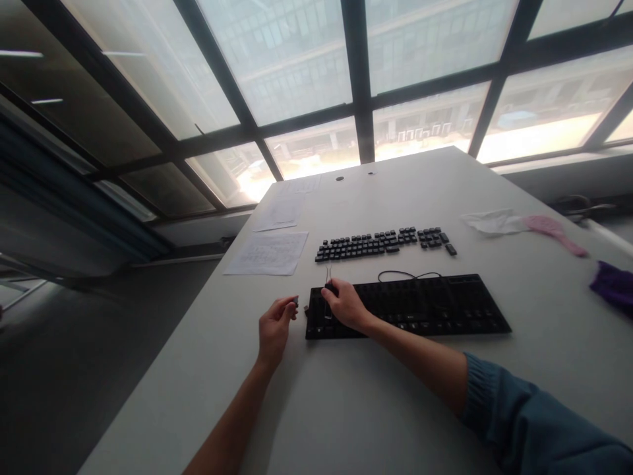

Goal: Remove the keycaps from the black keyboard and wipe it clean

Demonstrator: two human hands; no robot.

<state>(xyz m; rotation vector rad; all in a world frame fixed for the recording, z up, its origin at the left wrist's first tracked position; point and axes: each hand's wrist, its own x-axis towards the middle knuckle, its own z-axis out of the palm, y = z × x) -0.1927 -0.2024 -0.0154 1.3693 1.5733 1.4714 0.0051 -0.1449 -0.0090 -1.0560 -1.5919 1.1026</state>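
Observation:
A black keyboard (435, 303) lies flat on the white table; most of its upper area looks bare of keycaps, while some still sit along its front row. My right hand (346, 305) is closed around a keycap puller (328, 311) with thin wire ends, over the keyboard's left part. Just left of the keyboard, my left hand (274, 330) pinches a small dark keycap (295, 301) between thumb and fingers. Behind the keyboard, loose black keycaps (356, 247) stand in rows laid out like a keyboard. A small dark piece (306, 311) touches or lies beside the keyboard's left edge.
Printed paper sheets (267, 254) lie at the table's left side. The keyboard's cable (408, 272) loops behind it. At the right are a white cloth (489, 222), a pink item (551, 229) and a purple cloth (613, 285). Large windows (297, 59) rise beyond the table (386, 409).

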